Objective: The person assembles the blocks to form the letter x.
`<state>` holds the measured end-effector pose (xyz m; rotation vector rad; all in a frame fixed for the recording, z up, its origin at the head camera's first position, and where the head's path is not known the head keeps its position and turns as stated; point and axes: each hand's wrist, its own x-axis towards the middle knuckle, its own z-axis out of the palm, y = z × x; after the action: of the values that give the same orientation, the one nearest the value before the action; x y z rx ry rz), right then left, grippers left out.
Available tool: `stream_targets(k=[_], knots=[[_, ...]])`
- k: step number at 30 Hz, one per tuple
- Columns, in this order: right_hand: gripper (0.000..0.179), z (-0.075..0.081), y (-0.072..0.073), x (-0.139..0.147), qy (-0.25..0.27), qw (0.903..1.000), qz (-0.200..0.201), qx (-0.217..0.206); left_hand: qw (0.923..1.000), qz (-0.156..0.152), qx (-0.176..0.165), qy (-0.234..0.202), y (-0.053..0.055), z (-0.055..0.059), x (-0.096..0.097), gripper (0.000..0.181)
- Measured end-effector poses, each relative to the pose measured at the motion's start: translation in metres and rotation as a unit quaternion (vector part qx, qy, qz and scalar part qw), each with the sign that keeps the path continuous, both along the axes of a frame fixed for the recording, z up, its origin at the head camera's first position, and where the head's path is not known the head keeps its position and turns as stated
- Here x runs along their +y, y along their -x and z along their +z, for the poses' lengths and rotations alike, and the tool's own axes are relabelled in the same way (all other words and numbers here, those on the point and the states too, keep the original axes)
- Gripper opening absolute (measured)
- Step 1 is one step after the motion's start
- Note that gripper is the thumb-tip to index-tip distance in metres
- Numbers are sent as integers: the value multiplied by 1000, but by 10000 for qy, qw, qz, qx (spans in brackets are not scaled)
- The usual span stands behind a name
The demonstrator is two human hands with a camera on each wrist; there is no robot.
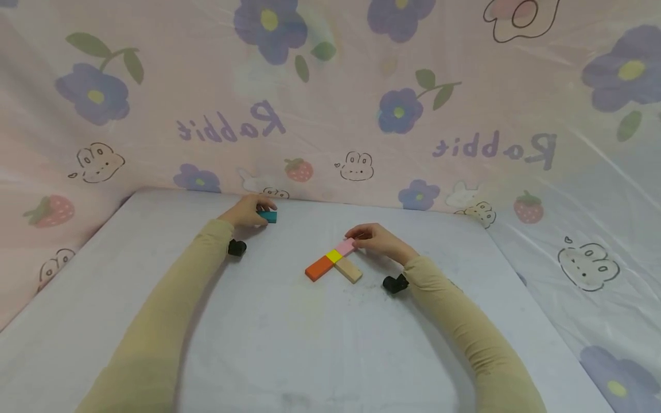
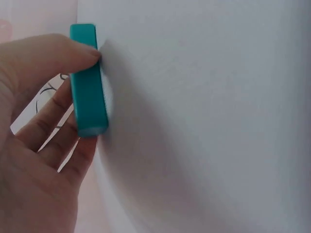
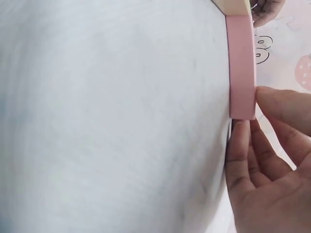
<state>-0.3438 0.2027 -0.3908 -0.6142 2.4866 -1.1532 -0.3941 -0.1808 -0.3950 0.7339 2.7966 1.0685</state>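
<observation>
At the back left of the white table (image 1: 289,355), my left hand (image 1: 250,211) holds a teal block (image 2: 88,104). In the left wrist view the thumb lies across the block's face and the other fingers are behind it. My right hand (image 1: 379,241) has its thumb and curved fingertips at the upper right end of a pink block (image 3: 241,68). That block lies in line with a small yellow block (image 1: 334,256) and an orange block (image 1: 319,268). A plain wooden block (image 1: 348,270) branches off from the yellow one toward the near right.
Small black cameras (image 1: 395,283) sit at both wrists. Behind the table hangs a pale curtain (image 1: 330,126) printed with flowers, rabbits and strawberries, and it closes in the sides as well. Faint dark smudges mark the tabletop near the blocks.
</observation>
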Motion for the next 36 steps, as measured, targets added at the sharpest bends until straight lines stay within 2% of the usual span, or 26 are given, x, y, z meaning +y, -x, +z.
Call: stream_targets(k=[8, 14, 19, 23, 27, 31, 36], knots=[[28, 0, 1, 0, 45, 10000, -7, -69, 9991, -215, -364, 83, -4, 6, -5, 43], [31, 2, -3, -2, 141, 9999, 60, -80, 9982, -283, -429, 305, -10, 9, -5, 46], [31, 17, -17, -7, 139, 9998, 98, -111, 9969, -311, -463, 551, -16, 13, -1, 47], [31, 21, -20, -7, 114, 9998, 133, -80, 9963, -433, -332, 666, -20, 14, 3, 47], [32, 13, -14, -6, 146, 9998, 96, -108, 9959, -597, -233, 636, -24, 17, 8, 46], [31, -1, -3, -1, 112, 9999, 25, -46, 9956, -715, -247, 554, -26, 21, 16, 45], [29, -4, 0, -1, 39, 10000, -31, 27, 9944, -864, -259, 547, -30, 28, 27, 46]])
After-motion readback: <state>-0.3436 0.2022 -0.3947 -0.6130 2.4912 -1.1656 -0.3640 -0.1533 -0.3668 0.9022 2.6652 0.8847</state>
